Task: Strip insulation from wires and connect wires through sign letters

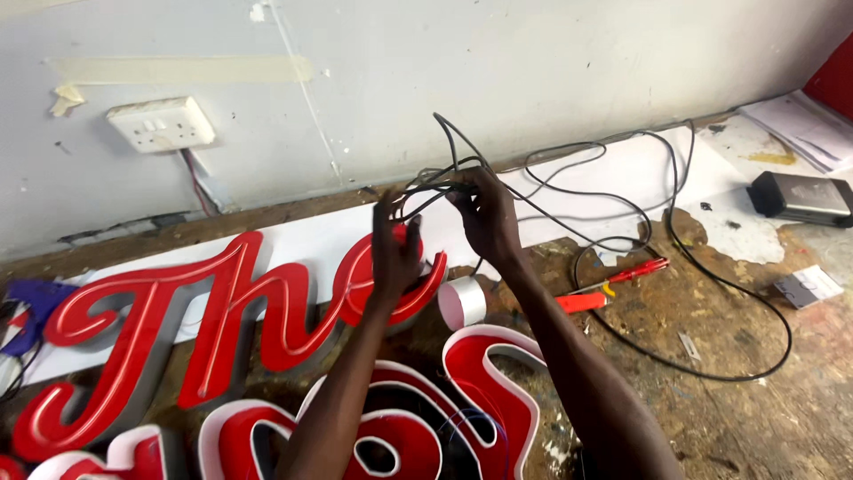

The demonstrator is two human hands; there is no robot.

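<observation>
Both my hands are raised over the bench against a grey wall. My right hand [487,213] pinches a bunch of thin black cable [622,200] into small loops. My left hand [394,253] holds the same bundle just below and left of it. From the bundle the cable trails right in wide loops across the wooden bench. Under my forearms lie red cursive sign letters [222,311], some with white rims [498,373].
A white double wall socket [163,123] sits on the wall at the left. A roll of white tape [462,302], a red screwdriver [635,271], an orange-handled tool [582,302] and a small blade [689,345] lie on the bench. At the right, a dark box [800,197] and papers [804,129].
</observation>
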